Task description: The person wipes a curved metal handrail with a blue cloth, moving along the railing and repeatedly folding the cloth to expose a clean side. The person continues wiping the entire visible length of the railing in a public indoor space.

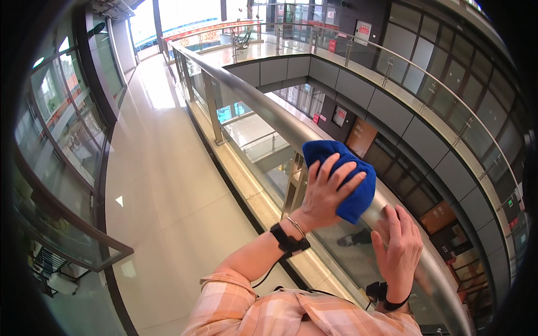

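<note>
A folded blue cloth [355,185] lies over the top of a round metal handrail [269,111]. My left hand [330,189] is spread on the cloth and presses it against the rail. Nearer to me, my right hand [397,241] is at the same rail with its fingers slightly apart and nothing in it; whether it touches the metal is hard to tell. Each wrist wears a black strap with a small device, and a bracelet circles the left one.
Glass panels and metal posts [212,107] stand under the rail, with an open atrium beyond. A glossy tiled floor [168,189] runs along my left. An open glass door [84,243] juts in at lower left. Across the atrium stands a potted plant [241,42].
</note>
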A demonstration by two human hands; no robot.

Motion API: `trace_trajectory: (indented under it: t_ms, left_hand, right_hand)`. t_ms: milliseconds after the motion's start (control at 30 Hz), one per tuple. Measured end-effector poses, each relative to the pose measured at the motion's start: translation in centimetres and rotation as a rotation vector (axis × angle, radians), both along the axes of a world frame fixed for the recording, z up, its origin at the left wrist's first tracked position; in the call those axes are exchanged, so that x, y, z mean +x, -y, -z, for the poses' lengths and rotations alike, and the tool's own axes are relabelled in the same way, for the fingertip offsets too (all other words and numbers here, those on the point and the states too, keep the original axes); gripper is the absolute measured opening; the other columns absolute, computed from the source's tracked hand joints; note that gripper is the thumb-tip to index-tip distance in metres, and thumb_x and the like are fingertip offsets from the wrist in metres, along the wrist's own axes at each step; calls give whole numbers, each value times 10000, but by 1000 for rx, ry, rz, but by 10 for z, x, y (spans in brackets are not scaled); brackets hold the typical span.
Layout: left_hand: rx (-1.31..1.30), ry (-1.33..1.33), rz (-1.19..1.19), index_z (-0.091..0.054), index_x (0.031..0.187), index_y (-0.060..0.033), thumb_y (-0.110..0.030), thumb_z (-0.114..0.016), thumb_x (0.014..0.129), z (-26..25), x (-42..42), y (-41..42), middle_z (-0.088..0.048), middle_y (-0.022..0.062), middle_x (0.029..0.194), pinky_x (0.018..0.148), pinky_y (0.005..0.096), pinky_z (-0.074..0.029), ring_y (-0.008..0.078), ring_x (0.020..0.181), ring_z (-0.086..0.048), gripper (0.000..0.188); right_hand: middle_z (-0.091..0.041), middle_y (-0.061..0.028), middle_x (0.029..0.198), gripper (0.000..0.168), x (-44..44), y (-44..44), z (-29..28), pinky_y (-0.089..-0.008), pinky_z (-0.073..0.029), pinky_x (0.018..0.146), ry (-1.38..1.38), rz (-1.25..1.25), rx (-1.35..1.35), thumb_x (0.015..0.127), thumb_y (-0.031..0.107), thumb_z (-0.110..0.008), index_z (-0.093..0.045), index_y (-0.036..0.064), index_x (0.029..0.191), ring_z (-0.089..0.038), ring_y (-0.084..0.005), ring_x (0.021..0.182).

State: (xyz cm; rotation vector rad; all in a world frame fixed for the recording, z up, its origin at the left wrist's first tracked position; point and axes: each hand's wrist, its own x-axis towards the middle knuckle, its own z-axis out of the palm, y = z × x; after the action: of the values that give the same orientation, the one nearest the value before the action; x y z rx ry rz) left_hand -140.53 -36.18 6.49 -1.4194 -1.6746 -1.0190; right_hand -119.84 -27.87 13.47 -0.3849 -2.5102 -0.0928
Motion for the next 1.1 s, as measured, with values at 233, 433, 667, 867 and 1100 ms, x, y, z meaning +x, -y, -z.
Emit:
trace_trajectory:
  t_ms: [233,433,667,867,1100]
  left_hand:
    - [322,290,-179,-552,1236,-53,-260,-728,744,1,-155,-2,-455,141,1350,1111,474,-290,415,1283,-388,561]
    - [792,1189,325,-410,1355,-15,-480,-512,992,42,-223,-10,-483,108,1312,1023,323,-393,192,1204,-480,598]
    - [746,1166,394,-489,1007,-32,-246,-557,1012,49,-99,-28,-492,24,999,803,282,-419,127,913,-459,225]
    - [622,1439,573,-505,1091,-30,-144,-571,977,69,-115,-11,-528,17,1022,829,283,-437,120,921,-482,175]
    - [392,1147,714,-422,1344,-8,-1,-636,842,96,-138,-14,-535,96,1206,900,337,-464,225,1090,-543,546]
  right_hand:
    - [-574,-217,1218,519,-2,-2,1,-456,-482,872,-12,19,43,833,295,-687,-571,21,1259,-587,-398,1034]
    - [-628,-190,1096,426,-13,6,-5,-440,-490,797,-69,85,-36,906,350,-613,-611,5,1156,-615,-385,931]
    - [-646,-151,885,476,-67,7,-11,-394,-468,654,8,235,-114,991,427,-483,-619,-7,1133,-621,-334,726]
    - [-672,-168,910,557,-142,21,-17,-407,-493,715,76,290,-126,1000,505,-418,-632,17,1162,-644,-367,814]
    - [-687,-148,839,533,-174,28,-9,-408,-505,706,86,473,-127,991,539,-416,-656,95,1162,-658,-356,801]
